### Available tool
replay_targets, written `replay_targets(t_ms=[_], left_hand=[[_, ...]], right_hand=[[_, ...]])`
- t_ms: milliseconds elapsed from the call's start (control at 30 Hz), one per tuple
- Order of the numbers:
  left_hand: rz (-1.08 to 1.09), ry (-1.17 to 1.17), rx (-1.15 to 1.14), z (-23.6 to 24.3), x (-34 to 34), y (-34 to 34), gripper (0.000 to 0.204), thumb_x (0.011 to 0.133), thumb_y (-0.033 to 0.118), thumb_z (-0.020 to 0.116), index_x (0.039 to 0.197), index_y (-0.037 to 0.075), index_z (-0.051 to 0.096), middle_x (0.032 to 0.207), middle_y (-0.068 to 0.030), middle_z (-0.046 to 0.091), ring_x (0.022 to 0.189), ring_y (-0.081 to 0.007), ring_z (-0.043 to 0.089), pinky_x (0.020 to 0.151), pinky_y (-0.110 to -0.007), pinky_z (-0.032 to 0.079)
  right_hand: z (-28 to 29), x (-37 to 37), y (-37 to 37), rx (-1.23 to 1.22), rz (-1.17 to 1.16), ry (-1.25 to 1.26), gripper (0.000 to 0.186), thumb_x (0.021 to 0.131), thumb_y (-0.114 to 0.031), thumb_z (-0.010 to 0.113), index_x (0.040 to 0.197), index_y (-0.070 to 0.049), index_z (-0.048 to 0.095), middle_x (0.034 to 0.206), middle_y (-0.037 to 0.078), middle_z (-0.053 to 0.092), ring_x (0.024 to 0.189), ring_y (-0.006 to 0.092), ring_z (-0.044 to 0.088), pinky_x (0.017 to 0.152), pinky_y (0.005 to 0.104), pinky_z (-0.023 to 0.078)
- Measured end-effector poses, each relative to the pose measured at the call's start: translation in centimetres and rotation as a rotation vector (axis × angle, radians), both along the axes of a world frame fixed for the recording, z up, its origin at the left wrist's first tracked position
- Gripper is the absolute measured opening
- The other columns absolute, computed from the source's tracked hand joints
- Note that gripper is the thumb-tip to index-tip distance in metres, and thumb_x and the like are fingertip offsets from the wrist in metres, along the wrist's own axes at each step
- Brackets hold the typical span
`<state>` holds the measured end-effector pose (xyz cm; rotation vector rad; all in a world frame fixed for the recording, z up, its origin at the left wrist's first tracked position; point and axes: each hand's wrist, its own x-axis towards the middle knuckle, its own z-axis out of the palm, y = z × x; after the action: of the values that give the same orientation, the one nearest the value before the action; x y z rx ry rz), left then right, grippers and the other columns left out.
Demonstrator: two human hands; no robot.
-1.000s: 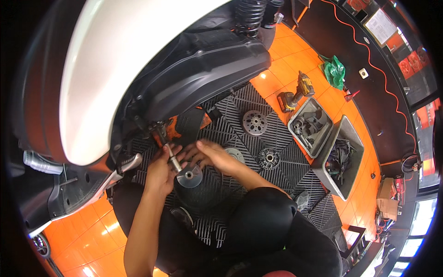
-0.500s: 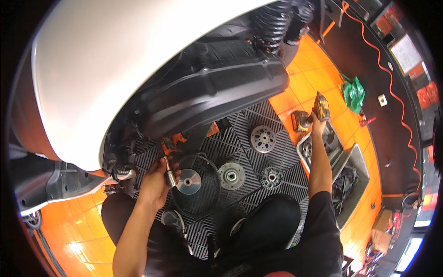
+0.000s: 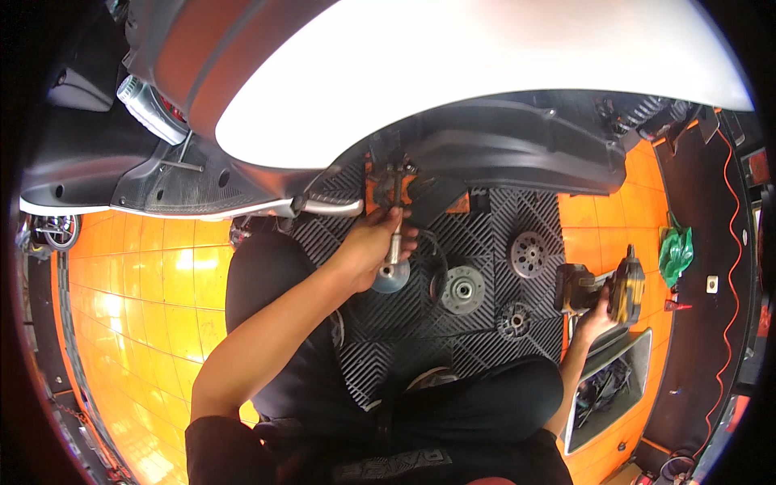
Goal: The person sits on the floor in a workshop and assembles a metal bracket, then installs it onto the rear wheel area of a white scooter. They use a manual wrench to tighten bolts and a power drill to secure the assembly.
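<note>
My left hand [image 3: 370,249] is closed around a silver metal socket tool [image 3: 395,247], held upright below the scooter's underside. A shiny round metal disc [image 3: 391,279] lies just under that hand, partly hidden by it. On the right, my right hand [image 3: 596,322] grips a yellow and black cordless impact driver [image 3: 626,293], its battery pointing left. Between my hands on the ribbed black mat [image 3: 420,353] lie a round metal plate with a central hub [image 3: 462,290], a perforated metal clutch bell [image 3: 530,255] and a smaller finned pulley face [image 3: 515,321].
A white scooter body [image 3: 485,65] with a black lower cover [image 3: 517,145] spans the far side. A grey bin [image 3: 647,356] of dark parts stands below my right hand. Beyond lies a green plastic bag [image 3: 676,255]. Orange tiles [image 3: 162,307] surround the mat.
My view has swung left, shifting the scooter and mat parts rightward. My left hand with the socket tool has moved in beneath the scooter. The impact driver stays in my right hand.
</note>
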<state>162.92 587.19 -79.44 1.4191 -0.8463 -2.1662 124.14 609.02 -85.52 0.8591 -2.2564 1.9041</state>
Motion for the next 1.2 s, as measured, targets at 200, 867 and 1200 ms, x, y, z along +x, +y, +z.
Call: replay_targets(t_ms=[200, 867, 1200], left_hand=[[0.01, 0.019, 0.029, 0.1, -0.8, -0.1, 0.035, 0.102, 0.035, 0.041, 0.126, 0.011, 0.049, 0.109, -0.0078, 0.061, 0.093, -0.0182, 0.061, 0.081, -0.035, 0.051], [-0.309, 0.024, -0.194, -0.6, 0.8, -1.9, 0.043, 0.103, 0.037, 0.036, 0.12, -0.002, 0.044, 0.107, -0.0148, 0.059, 0.094, -0.028, 0.066, 0.085, -0.04, 0.055], [-0.259, 0.029, -0.229, -1.0, 0.6, -1.8, 0.044, 0.103, 0.036, 0.038, 0.119, -0.004, 0.046, 0.106, -0.0146, 0.059, 0.09, -0.0281, 0.067, 0.079, -0.037, 0.057]], right_hand=[[-4.1, 9.4, 4.4, 0.324, 0.514, -0.317, 0.023, 0.082, -0.006, 0.072, 0.104, -0.002, 0.065, 0.097, 0.004, 0.067, 0.083, 0.0143, 0.063, 0.076, 0.0305, 0.051], [-4.3, 28.7, -2.6, 0.265, 0.997, -0.094, 0.041, 0.084, -0.001, 0.065, 0.124, -0.004, 0.053, 0.113, 0.008, 0.06, 0.098, 0.0154, 0.057, 0.084, 0.0286, 0.046], [-1.4, 30.5, -5.8, 0.248, 0.853, 0.056, 0.072, 0.076, -0.019, 0.078, 0.136, -0.005, 0.039, 0.112, 0.02, 0.064, 0.1, 0.0347, 0.065, 0.081, 0.0383, 0.052]])
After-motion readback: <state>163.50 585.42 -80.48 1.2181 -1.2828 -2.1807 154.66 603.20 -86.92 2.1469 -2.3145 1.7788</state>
